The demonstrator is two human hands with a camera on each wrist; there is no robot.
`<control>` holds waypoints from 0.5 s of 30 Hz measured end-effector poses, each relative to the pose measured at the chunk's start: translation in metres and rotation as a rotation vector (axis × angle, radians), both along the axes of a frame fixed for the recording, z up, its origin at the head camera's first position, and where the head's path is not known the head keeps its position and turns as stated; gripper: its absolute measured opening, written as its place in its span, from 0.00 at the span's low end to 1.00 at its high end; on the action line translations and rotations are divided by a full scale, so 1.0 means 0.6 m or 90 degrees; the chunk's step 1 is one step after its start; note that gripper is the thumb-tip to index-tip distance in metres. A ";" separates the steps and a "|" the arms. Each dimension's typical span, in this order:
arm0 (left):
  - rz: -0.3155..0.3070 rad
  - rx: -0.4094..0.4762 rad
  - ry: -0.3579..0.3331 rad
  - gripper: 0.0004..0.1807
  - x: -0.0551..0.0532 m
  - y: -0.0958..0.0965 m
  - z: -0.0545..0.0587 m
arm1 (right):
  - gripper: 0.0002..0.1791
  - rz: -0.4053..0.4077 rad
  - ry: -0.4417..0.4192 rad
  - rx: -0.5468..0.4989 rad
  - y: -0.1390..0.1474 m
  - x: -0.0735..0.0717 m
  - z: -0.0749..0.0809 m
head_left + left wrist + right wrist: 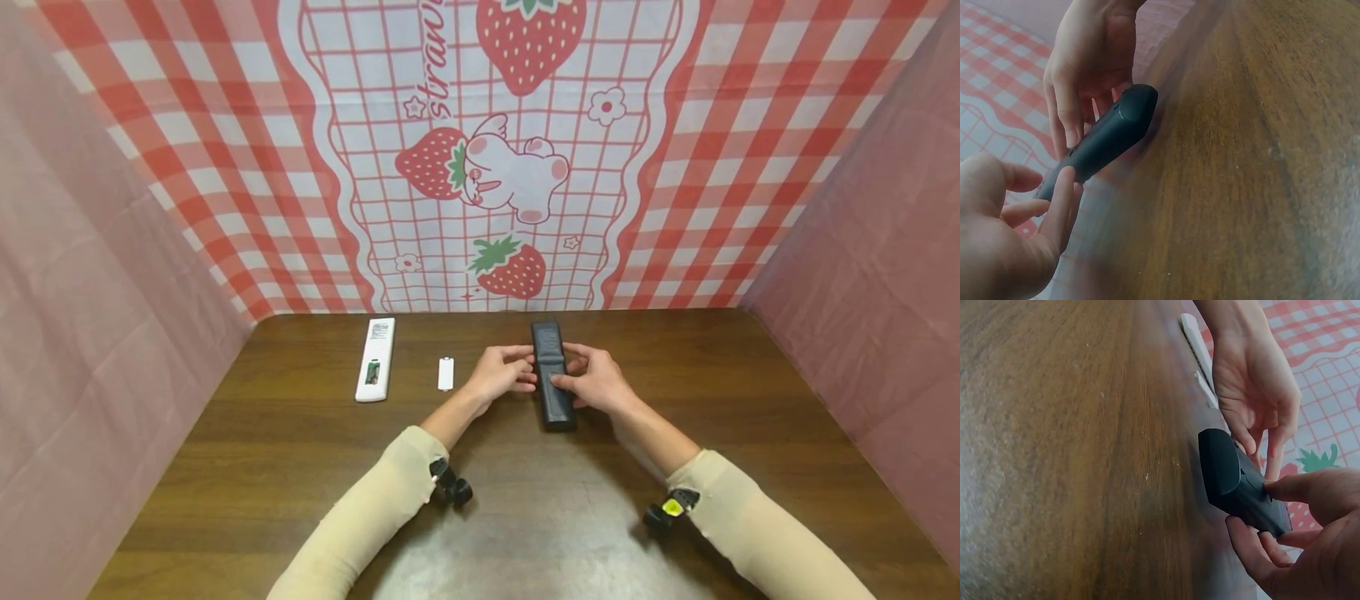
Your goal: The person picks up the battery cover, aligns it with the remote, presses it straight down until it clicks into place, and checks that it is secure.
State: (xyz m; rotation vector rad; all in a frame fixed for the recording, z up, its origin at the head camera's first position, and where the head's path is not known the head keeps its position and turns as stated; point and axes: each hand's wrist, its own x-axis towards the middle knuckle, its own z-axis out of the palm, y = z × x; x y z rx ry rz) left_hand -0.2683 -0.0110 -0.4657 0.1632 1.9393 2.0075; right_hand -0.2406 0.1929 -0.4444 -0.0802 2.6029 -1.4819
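A black remote control (557,410), back side up, is held over the brown table (480,517). My right hand (600,382) grips it from the right, thumb pressed on its back and fingers along the side and underneath. On the other side my left hand (495,375) has its loosely extended fingertips at the remote's left edge. The left wrist view shows the remote control (1104,144) tilted, its near end raised. To the left lie a small white battery cover (446,374) and a white remote control (380,343) with its battery compartment (372,372) exposed.
A red-and-white checked strawberry cloth (510,167) hangs behind the table's far edge. Pink cloth panels (97,275) stand at the left and right sides. Each forearm wears a cream sleeve and a small black wrist device (452,483).
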 end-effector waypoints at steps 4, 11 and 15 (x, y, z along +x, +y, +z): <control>0.002 -0.001 -0.005 0.28 0.000 0.000 0.000 | 0.43 -0.002 -0.007 -0.002 0.000 -0.002 -0.001; -0.006 -0.006 -0.011 0.31 0.001 -0.002 -0.001 | 0.43 -0.004 -0.022 0.017 0.001 -0.003 -0.002; -0.009 -0.010 -0.013 0.31 0.001 -0.002 -0.002 | 0.43 -0.002 -0.020 0.029 0.001 -0.003 -0.002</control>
